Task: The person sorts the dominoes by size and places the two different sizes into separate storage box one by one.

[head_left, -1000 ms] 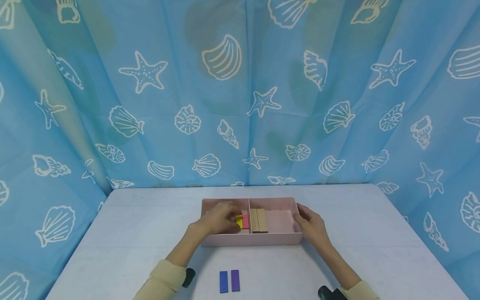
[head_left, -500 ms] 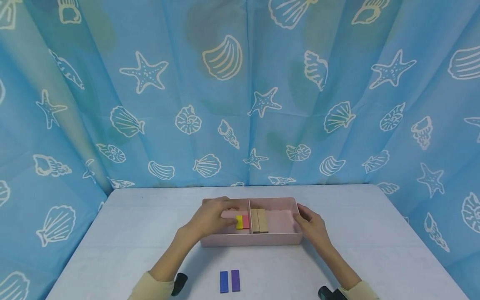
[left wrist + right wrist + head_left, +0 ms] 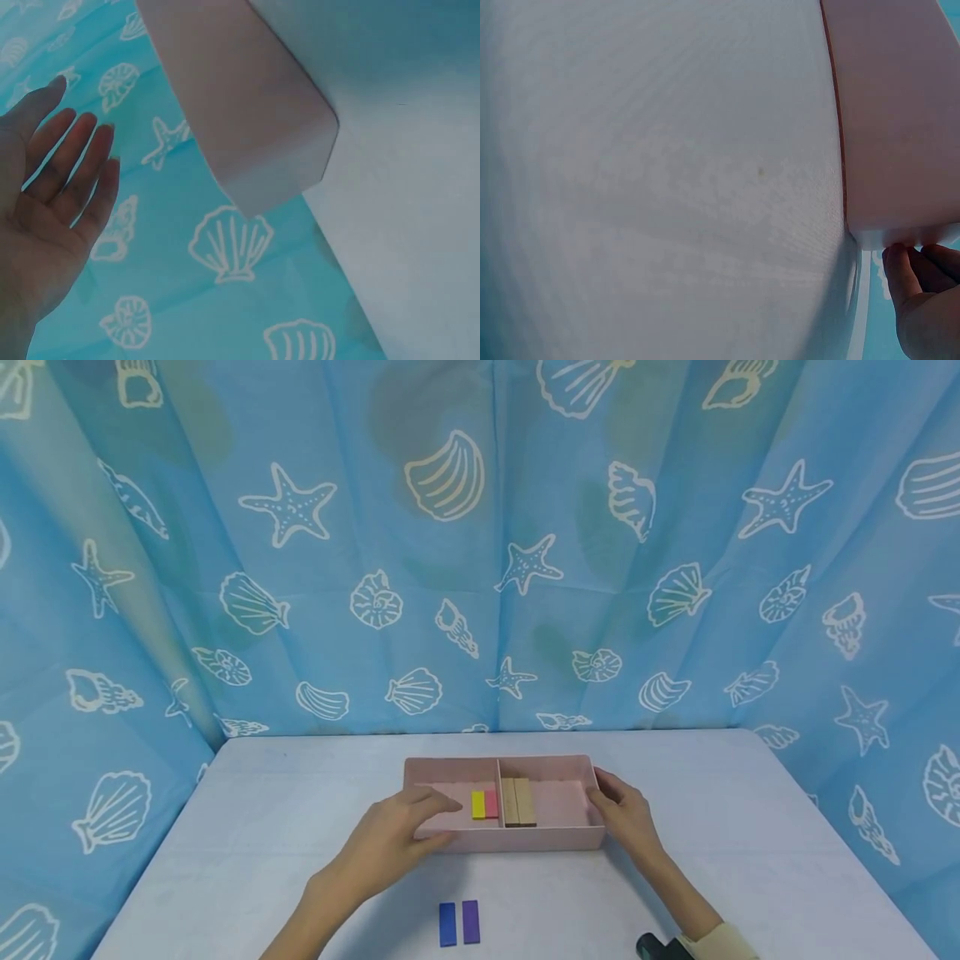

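A long pink box [image 3: 551, 838] with a divider stands on the table. Its left compartment contains a yellow block [image 3: 477, 805] and a pinkish-red block [image 3: 491, 803], side by side against the divider. Two plain wooden blocks [image 3: 518, 802] lie in the right compartment, also along the divider. My left hand [image 3: 390, 839] hovers over the box's front left corner with its fingers spread and nothing in them; the left wrist view shows the bare palm. At the right end, my right hand [image 3: 628, 814] holds the box's wall, thumb at the rim and fingertips [image 3: 901, 264] against the outside.
A blue block [image 3: 447, 925] and a purple block [image 3: 471, 922] lie in front of the box on the white table [image 3: 300, 802]. Behind the table hangs a blue curtain [image 3: 450, 560] with a white shell pattern.
My left hand has let go of the yellow block and drawn back out of the box, toward the front left. My right hand stays at the box's right end.
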Demonstrator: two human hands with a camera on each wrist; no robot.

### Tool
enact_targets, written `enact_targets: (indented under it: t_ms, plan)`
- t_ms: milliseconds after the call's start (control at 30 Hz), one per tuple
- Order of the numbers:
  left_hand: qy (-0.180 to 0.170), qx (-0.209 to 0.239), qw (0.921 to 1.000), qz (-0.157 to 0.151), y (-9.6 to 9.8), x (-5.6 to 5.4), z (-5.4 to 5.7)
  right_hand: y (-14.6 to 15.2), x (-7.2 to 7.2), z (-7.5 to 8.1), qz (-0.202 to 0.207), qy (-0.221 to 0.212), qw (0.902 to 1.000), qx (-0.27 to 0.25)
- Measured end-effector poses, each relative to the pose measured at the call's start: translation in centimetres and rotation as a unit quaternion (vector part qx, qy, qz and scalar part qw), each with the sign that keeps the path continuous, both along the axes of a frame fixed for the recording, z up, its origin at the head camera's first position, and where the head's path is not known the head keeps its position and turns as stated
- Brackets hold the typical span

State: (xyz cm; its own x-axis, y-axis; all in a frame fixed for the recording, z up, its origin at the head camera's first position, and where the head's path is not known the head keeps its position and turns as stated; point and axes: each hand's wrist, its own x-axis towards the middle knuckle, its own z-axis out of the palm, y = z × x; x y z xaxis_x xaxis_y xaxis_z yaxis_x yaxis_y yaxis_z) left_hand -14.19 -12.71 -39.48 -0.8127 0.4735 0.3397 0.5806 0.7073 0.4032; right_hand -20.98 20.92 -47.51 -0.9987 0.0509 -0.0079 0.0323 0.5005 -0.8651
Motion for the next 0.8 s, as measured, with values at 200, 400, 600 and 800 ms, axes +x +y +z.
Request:
enact_targets:
  t_ms: [200,400,600,800]
  plan:
    - [-0.036,-0.031,0.9987,-0.021,-0.7,2.3,-0.7,0.1,0.1,-0.1,0.002,0.000,1.0000,-0.006]
    - [-0.088,-0.064,0.9936,-0.032,-1.2,3.7,-2.1,0.1,-0.1,-0.2,0.002,0.000,1.0000,-0.006]
    - [-0.134,-0.056,0.9876,-0.059,-1.5,4.5,-4.4,0.1,-0.1,-0.2,0.000,0.005,1.0000,-0.006]
    - [-0.196,-0.090,0.9757,-0.039,-1.0,5.0,-5.4,0.0,0.1,0.0,0.003,0.004,0.9999,-0.011]
